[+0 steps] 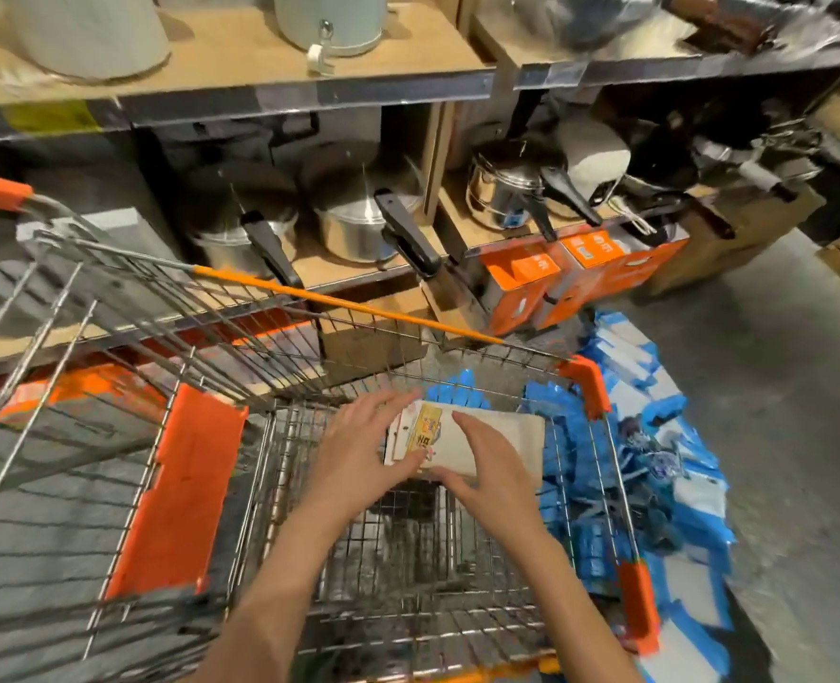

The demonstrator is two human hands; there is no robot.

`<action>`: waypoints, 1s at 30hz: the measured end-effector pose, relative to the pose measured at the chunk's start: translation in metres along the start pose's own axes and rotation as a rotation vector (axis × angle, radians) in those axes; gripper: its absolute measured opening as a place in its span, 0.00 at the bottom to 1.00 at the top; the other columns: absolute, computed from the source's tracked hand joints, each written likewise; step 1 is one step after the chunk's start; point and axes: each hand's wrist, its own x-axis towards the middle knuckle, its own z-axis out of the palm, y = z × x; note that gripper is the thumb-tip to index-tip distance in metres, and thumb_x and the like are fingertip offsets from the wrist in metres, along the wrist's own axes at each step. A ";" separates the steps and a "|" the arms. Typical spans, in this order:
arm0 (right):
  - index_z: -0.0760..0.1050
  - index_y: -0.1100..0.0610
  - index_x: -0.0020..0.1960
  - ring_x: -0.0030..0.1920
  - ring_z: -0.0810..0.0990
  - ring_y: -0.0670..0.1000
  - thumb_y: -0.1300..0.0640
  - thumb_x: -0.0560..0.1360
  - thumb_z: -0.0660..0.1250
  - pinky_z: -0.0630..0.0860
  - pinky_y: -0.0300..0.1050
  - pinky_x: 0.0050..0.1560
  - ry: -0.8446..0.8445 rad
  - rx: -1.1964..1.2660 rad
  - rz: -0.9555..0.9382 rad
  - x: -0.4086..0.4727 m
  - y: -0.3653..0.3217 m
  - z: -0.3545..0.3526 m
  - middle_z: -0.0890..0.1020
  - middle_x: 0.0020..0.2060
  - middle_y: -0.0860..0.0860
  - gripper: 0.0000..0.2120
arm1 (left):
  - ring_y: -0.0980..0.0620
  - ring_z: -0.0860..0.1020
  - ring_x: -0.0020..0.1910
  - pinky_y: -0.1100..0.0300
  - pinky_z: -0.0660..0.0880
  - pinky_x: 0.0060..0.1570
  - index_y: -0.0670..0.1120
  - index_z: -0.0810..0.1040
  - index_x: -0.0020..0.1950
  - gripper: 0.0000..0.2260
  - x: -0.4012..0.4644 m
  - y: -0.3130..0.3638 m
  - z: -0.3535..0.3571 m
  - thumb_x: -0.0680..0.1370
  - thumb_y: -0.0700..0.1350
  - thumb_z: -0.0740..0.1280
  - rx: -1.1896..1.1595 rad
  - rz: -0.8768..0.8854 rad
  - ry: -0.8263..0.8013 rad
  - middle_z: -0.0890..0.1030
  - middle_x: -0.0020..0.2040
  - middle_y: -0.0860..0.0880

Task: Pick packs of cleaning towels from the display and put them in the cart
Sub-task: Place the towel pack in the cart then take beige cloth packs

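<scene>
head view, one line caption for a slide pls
Both hands hold a pack of cleaning towels over the wire cart, blue packs beside it.

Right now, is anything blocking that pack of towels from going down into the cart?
Nothing visible is. The grey-white towel pack with a yellow label is held between the left hand and right hand, already inside the wire shopping cart with orange corners. Only bare wire floor shows beneath it.
</scene>
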 end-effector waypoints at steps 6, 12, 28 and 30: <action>0.58 0.52 0.73 0.69 0.65 0.49 0.39 0.74 0.62 0.63 0.43 0.66 -0.079 0.011 0.060 0.042 0.050 0.061 0.67 0.70 0.48 0.33 | 0.52 0.63 0.71 0.50 0.63 0.68 0.62 0.59 0.73 0.34 0.044 -0.062 0.064 0.68 0.69 0.55 0.008 -0.117 -0.088 0.65 0.72 0.55; 0.60 0.53 0.72 0.67 0.69 0.52 0.38 0.73 0.61 0.68 0.50 0.66 -0.156 -0.014 0.049 0.072 0.106 0.121 0.70 0.69 0.50 0.33 | 0.54 0.62 0.71 0.57 0.59 0.68 0.62 0.60 0.73 0.32 0.074 -0.122 0.138 0.71 0.67 0.61 0.025 -0.259 -0.155 0.63 0.73 0.56; 0.63 0.55 0.71 0.69 0.67 0.59 0.35 0.72 0.55 0.64 0.58 0.68 -0.229 -0.194 0.004 0.084 0.162 0.175 0.71 0.68 0.53 0.35 | 0.45 0.73 0.64 0.46 0.71 0.63 0.49 0.51 0.76 0.45 0.108 -0.162 0.238 0.67 0.49 0.77 -0.556 -0.714 -0.015 0.74 0.65 0.46; 0.62 0.55 0.71 0.69 0.66 0.58 0.34 0.71 0.54 0.63 0.57 0.69 -0.225 -0.175 0.010 0.084 0.164 0.175 0.70 0.68 0.52 0.35 | 0.43 0.67 0.70 0.43 0.66 0.67 0.49 0.46 0.78 0.52 0.109 -0.160 0.236 0.65 0.52 0.78 -0.584 -0.769 -0.019 0.68 0.71 0.45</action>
